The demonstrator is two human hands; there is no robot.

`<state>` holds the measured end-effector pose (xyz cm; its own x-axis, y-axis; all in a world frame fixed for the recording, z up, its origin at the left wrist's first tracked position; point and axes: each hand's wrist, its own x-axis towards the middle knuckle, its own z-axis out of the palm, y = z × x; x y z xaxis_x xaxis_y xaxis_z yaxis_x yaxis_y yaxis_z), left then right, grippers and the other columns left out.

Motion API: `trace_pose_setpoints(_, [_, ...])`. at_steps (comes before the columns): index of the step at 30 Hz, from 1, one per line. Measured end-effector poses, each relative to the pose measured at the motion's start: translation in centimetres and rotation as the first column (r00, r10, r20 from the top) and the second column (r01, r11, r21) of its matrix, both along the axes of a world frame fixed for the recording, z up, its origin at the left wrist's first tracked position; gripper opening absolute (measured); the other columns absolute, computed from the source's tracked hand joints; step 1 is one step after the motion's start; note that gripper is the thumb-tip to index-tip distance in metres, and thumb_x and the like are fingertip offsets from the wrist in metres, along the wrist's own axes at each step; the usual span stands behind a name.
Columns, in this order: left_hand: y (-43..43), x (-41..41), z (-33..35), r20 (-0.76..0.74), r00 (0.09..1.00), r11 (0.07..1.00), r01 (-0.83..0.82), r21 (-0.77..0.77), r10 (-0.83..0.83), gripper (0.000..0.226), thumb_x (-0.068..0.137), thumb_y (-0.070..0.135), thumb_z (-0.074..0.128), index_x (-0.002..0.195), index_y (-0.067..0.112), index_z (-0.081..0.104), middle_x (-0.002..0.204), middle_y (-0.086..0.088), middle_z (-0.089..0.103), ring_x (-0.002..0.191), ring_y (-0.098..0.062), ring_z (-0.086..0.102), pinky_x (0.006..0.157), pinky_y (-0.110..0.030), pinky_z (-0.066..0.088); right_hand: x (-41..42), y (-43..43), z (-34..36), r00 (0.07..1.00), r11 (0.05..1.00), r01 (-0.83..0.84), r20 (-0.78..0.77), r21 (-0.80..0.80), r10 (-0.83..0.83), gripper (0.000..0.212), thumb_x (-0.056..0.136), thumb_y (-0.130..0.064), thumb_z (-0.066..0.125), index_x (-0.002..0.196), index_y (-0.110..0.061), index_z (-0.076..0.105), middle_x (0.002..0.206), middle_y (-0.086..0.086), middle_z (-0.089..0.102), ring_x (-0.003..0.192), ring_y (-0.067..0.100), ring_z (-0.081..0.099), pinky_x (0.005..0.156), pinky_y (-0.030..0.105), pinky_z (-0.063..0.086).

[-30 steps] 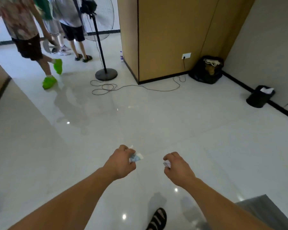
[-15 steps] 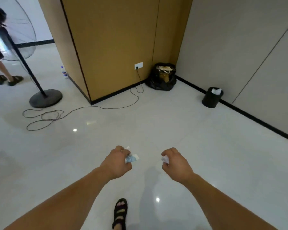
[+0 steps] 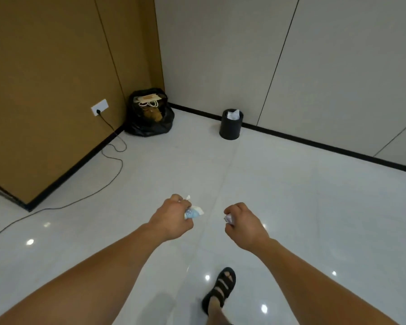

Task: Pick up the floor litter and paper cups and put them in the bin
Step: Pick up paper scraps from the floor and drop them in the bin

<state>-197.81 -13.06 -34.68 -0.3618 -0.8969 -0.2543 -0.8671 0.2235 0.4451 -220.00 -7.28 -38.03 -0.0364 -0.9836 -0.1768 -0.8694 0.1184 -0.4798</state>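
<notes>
My left hand (image 3: 172, 218) grips a crumpled blue and white piece of litter (image 3: 193, 212), which sticks out between my fingers. A small white crumpled paper (image 3: 228, 218) is held in my right hand (image 3: 245, 225). Both hands are held out in front of me above the glossy white floor. The small black bin (image 3: 231, 124) stands ahead against the grey wall, with white paper showing at its top.
A black rubbish bag (image 3: 149, 113) with brown contents sits in the corner left of the bin. A black cable (image 3: 108, 165) runs from a wall socket (image 3: 100, 107) across the floor to the left. My sandalled foot (image 3: 220, 289) steps forward below my hands.
The view has swung right and moved closer: the fan, its stand and the other people have left the frame, and the bin now lies almost straight ahead. Both hands keep their grip.
</notes>
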Motion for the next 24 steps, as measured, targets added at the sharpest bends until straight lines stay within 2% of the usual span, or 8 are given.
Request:
trace_pose_setpoints(10, [-21.1, -14.5, 2.0, 0.002, 0.998, 0.998, 0.056, -0.006, -0.056, 0.053, 0.084, 0.032, 0.061, 0.134, 0.022, 0.051, 0.136, 0.003, 0.039, 0.117, -0.018, 0.049, 0.097, -0.027, 0.042, -13.2, -19.9, 2.4, 0.998, 0.996, 0.061, 0.0, -0.064, -0.062, 0.037, 0.093, -0.024, 0.052, 0.13, -0.019, 0.052, 0.133, -0.002, 0.046, 0.111, 0.02, 0.055, 0.085, 0.024, 0.044])
trace_pose_setpoints(16, [-32.2, -21.7, 1.0, -0.012, 0.996, 0.995, 0.089, 0.05, -0.089, 0.055, 0.084, 0.034, 0.061, 0.136, 0.022, 0.049, 0.136, 0.003, 0.038, 0.113, -0.019, 0.051, 0.096, -0.028, 0.043, -19.8, -30.7, 2.2, 0.995, 0.994, 0.094, -0.009, -0.054, -0.095, 0.037, 0.093, -0.025, 0.053, 0.129, -0.021, 0.052, 0.133, -0.002, 0.046, 0.109, 0.018, 0.055, 0.083, 0.022, 0.042])
trace_pose_setpoints(24, [-52.3, -32.5, -0.6, -0.069, 0.984, 0.986, 0.166, 0.034, -0.163, 0.052, 0.084, 0.033, 0.061, 0.133, 0.021, 0.051, 0.134, 0.001, 0.041, 0.113, -0.02, 0.051, 0.096, -0.029, 0.044, -29.9, -48.6, 2.2, 0.979, 0.981, 0.194, -0.054, -0.017, -0.195, 0.035, 0.093, -0.025, 0.053, 0.129, -0.022, 0.053, 0.131, -0.003, 0.047, 0.105, 0.018, 0.057, 0.086, 0.022, 0.046])
